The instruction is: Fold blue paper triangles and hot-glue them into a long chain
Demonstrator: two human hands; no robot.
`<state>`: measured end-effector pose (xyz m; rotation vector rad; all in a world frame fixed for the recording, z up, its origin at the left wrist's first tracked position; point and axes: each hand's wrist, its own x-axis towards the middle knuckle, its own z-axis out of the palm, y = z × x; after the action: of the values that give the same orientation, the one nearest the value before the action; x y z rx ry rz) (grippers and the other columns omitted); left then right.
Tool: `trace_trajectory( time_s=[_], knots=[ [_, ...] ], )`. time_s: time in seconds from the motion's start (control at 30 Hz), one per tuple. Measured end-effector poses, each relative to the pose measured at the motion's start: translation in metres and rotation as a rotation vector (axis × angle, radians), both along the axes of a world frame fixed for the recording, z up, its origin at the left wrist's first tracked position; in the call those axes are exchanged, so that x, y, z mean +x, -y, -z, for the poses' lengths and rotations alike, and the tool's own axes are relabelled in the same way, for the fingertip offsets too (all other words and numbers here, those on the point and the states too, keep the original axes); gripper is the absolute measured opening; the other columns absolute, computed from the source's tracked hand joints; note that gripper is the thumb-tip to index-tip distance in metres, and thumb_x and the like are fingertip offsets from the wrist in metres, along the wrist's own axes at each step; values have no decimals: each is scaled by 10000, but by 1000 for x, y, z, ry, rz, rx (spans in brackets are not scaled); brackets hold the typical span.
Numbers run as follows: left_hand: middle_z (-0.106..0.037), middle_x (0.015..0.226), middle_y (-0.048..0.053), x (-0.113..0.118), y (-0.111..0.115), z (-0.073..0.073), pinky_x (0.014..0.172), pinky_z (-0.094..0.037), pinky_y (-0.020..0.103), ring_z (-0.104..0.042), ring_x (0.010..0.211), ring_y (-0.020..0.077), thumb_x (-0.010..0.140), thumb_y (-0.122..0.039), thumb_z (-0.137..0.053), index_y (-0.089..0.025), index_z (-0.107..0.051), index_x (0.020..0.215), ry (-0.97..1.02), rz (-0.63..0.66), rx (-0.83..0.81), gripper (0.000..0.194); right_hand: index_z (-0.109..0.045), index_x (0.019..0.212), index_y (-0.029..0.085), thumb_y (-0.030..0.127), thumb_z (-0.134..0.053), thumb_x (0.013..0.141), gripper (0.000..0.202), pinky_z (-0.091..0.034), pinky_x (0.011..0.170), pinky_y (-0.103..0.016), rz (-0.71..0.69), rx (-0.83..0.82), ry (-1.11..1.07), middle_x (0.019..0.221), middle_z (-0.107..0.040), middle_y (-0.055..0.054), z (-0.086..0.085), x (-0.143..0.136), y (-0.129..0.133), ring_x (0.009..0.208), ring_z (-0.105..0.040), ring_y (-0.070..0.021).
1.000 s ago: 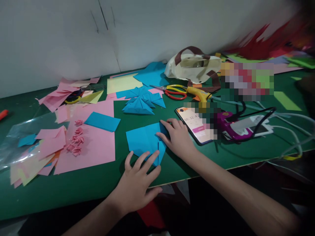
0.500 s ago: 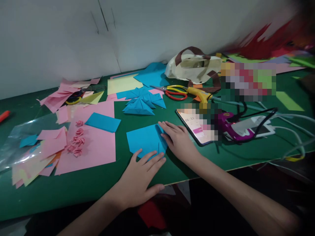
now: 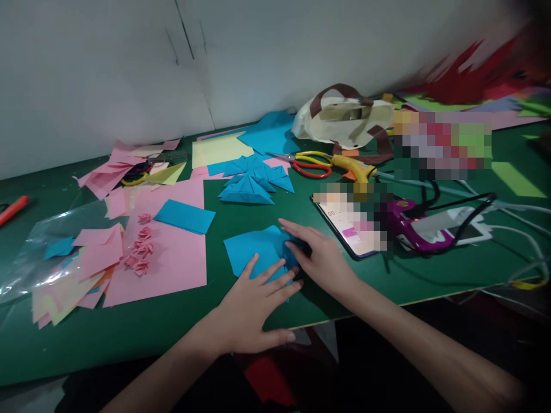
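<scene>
One blue paper sheet [image 3: 253,251] lies on the green table [image 3: 172,327] near the front edge. Two hands are on it: left hand [image 3: 252,307] flat, fingers spread, pressing its near corner; right hand [image 3: 321,258] flat on its right edge. Neither grasps anything.

Since half a second ago, the left hand has slid further up onto the sheet; the right fingers have curled slightly inward.

Around: one phone [image 3: 350,226] just right of the right hand; one pair of scissors [image 3: 307,163]; one glue gun [image 3: 355,167]; a pile of folded blue pieces [image 3: 252,180]; one large pink sheet [image 3: 166,252] carrying several small pink paper roses [image 3: 140,249]; one cloth bag [image 3: 344,120].
</scene>
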<state>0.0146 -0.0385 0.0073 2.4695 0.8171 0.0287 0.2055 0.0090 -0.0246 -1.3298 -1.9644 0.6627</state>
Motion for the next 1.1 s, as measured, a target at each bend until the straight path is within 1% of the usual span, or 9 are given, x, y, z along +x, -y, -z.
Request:
trace_trajectory(
  time_s=[0.17, 0.33, 0.4, 0.5, 0.6, 0.67, 0.8, 0.9, 1.1],
  knots=[
    [-249, 1485, 49, -1, 1, -2, 1021, 116, 652, -152, 1380, 293, 849, -589, -389, -257, -203, 1424, 28, 2, 10, 689, -451, 1307, 204, 258, -645, 732, 609, -529, 664, -305, 179, -171, -266, 1055, -588, -81, 1, 3, -7, 752, -583, -150],
    [-230, 1494, 16, -1, 0, -3, 1035, 108, 640, -137, 1387, 271, 853, -585, -388, -290, -217, 1416, 39, -22, -39, 658, -553, 1184, 151, 305, -692, 689, 537, -527, 671, -298, 150, -342, -477, 856, -607, -43, 8, 6, -13, 751, -593, -154],
    [-245, 1492, 17, -1, -1, -2, 1056, 97, 616, -153, 1387, 250, 860, -588, -371, -287, -209, 1419, 50, -45, -60, 655, -624, 1071, 162, 293, -672, 720, 377, -526, 681, -304, 147, -291, -435, 866, -625, -49, 8, 5, -11, 760, -603, -158],
    [-288, 1482, 48, 0, 0, 2, 1098, 14, 574, -206, 1375, 227, 884, -550, -360, -251, -238, 1414, 60, -102, -26, 621, -682, 946, 193, 234, -576, 813, 175, -522, 700, -312, 77, -54, -243, 893, -640, -59, 5, 4, -6, 787, -608, -161],
    [-351, 1451, 74, 3, 2, 8, 1100, -140, 555, -273, 1346, 239, 907, -457, -383, -255, -415, 1328, 51, -212, 73, 468, -686, 984, 207, 176, -480, 870, 237, -521, 759, -341, -96, 225, -52, 918, -656, -77, 6, 5, -5, 871, -602, -176],
    [-400, 1399, 96, 5, 4, 11, 1065, -247, 549, -324, 1309, 262, 903, -386, -426, -264, -524, 1234, 56, -295, 136, 366, -669, 1034, 205, 155, -461, 879, 264, -516, 819, -369, -217, 320, 40, 1015, -664, -89, 10, 7, -5, 953, -594, -187],
    [-422, 1320, 122, 10, 10, 16, 991, -372, 519, -365, 1257, 290, 877, -267, -477, -258, -596, 1132, 80, -394, 270, 282, -631, 1110, 188, 135, -446, 884, 297, -490, 921, -394, -394, 350, 163, 1190, -618, -88, 17, 13, -7, 1101, -557, -195],
    [-378, 1373, 137, 13, 13, 18, 1000, -353, 543, -335, 1285, 314, 874, -237, -479, -252, -590, 1137, 60, -408, 350, 286, -619, 1140, 170, 154, -425, 900, 309, -490, 936, -386, -436, 331, 218, 1219, -601, -90, 14, 14, -8, 1138, -536, -198],
    [-381, 1412, 122, 16, 16, 21, 1003, -318, 596, -283, 1329, 334, 893, -296, -455, -304, -523, 1217, -50, -426, 343, 331, -624, 1142, 178, 193, -407, 913, 316, -517, 894, -399, -445, 272, 232, 1228, -595, -79, 3, 12, -8, 1099, -536, -209]
  ],
)
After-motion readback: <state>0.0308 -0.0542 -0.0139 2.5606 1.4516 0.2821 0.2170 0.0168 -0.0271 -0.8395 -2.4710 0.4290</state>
